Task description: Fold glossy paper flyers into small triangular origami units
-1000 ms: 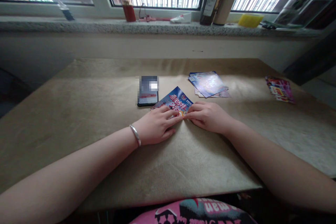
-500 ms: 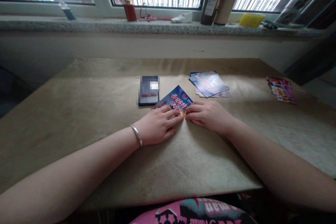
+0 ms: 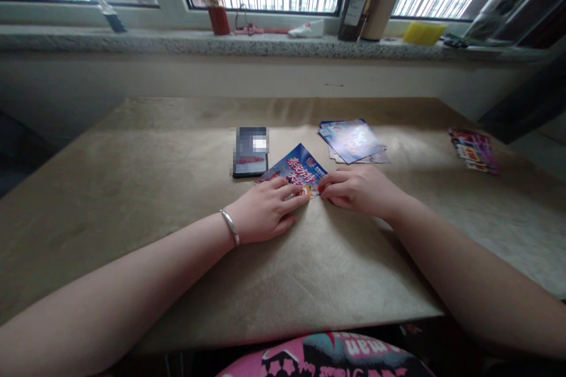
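A glossy blue printed paper sheet (image 3: pixel 305 166) with large red-and-white characters lies on the table in front of me, one corner pointing away. My left hand (image 3: pixel 270 209), with a silver bangle at the wrist, rests flat across its near left part, fingers stretched out. At the near right edge, my right hand (image 3: pixel 356 188) has its fingertips pressed together on the paper. The fingers cover much of the near edge, so I cannot tell whether it is folded there. Just beyond my left hand is a dark phone (image 3: pixel 250 156), its screen partly pixelated.
A fanned stack of printed sheets (image 3: pixel 351 140) lies beyond my right hand. Farther right sits a pile of pink-and-red cards (image 3: pixel 474 151). The tan tabletop (image 3: pixel 145 188) meets a wall under a stone windowsill (image 3: pixel 177 43), which bears a red container (image 3: pixel 218 19), a lidded jar (image 3: pixel 357 6) and a yellow sponge-like block (image 3: pixel 423 33).
My right hand has slid slightly to the right along the sheet's near edge, uncovering a little more of it. The left hand and the sheet have stayed in place.
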A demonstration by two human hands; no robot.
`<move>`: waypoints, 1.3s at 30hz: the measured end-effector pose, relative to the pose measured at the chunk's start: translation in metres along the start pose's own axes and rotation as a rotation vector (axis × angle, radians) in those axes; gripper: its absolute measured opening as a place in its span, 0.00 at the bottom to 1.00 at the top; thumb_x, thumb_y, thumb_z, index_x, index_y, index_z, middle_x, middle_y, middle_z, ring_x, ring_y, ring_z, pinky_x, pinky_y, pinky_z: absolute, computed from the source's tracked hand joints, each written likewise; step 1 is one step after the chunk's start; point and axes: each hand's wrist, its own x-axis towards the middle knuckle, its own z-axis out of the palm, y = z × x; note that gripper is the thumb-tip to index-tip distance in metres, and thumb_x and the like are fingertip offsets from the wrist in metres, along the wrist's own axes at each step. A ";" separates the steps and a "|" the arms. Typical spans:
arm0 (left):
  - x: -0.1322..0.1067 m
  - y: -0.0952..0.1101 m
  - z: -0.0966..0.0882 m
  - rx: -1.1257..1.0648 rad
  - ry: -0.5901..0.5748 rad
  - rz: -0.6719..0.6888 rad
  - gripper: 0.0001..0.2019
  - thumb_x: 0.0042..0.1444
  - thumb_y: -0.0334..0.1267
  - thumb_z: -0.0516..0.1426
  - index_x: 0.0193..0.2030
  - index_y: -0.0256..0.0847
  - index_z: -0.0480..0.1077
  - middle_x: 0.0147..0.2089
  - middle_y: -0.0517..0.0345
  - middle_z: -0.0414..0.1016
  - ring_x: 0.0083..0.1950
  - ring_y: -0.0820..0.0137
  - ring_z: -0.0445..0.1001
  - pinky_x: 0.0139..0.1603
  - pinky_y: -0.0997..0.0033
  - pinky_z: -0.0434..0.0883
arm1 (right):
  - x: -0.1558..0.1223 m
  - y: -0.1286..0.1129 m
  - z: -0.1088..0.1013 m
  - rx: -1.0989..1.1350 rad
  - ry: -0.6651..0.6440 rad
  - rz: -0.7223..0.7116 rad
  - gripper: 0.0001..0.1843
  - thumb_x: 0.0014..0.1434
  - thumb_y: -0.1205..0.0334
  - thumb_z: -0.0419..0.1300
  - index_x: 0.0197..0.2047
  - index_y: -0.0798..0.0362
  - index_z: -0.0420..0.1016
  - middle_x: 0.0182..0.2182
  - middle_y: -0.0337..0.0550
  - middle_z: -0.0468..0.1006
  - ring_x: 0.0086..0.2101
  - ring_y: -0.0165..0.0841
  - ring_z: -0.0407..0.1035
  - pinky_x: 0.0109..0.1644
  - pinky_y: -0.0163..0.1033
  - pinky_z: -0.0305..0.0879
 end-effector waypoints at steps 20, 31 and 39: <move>-0.001 -0.002 0.001 -0.011 0.019 0.005 0.22 0.62 0.42 0.49 0.61 0.39 0.60 0.58 0.50 0.65 0.55 0.58 0.63 0.59 0.56 0.62 | -0.011 0.014 -0.007 -0.019 -0.126 0.128 0.11 0.55 0.67 0.55 0.33 0.47 0.78 0.36 0.37 0.80 0.30 0.30 0.71 0.32 0.36 0.57; -0.001 -0.002 0.001 -0.005 0.020 0.004 0.22 0.62 0.42 0.50 0.61 0.39 0.60 0.58 0.50 0.65 0.55 0.59 0.63 0.59 0.57 0.61 | -0.018 0.024 -0.009 -0.023 -0.185 0.185 0.11 0.54 0.67 0.55 0.31 0.47 0.78 0.34 0.36 0.80 0.29 0.28 0.71 0.29 0.34 0.54; -0.001 -0.002 0.001 -0.013 0.011 -0.003 0.22 0.62 0.42 0.49 0.61 0.40 0.60 0.58 0.49 0.65 0.54 0.59 0.63 0.58 0.57 0.62 | -0.020 0.027 -0.012 0.007 -0.222 0.211 0.12 0.54 0.68 0.55 0.32 0.45 0.79 0.35 0.35 0.80 0.30 0.28 0.71 0.30 0.34 0.56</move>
